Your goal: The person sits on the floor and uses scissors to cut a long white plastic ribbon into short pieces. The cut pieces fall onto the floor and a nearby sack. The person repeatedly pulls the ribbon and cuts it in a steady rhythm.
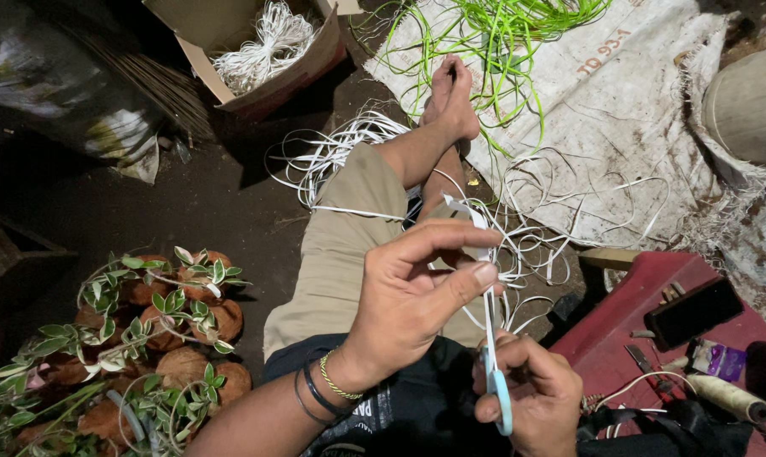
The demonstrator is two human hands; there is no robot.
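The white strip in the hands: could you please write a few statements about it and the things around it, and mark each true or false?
1. The left hand pinches a white strip. True.
2. The right hand holds a knife. False: it holds scissors with a light blue handle.
3. The cardboard box holds green strips. False: it holds a bundle of white strips; the green strips lie on the white sack.
4. Leafy plants in coconut husks sit to the left of the person's legs. True.
5. The left wrist is bare. False: it wears bracelets.
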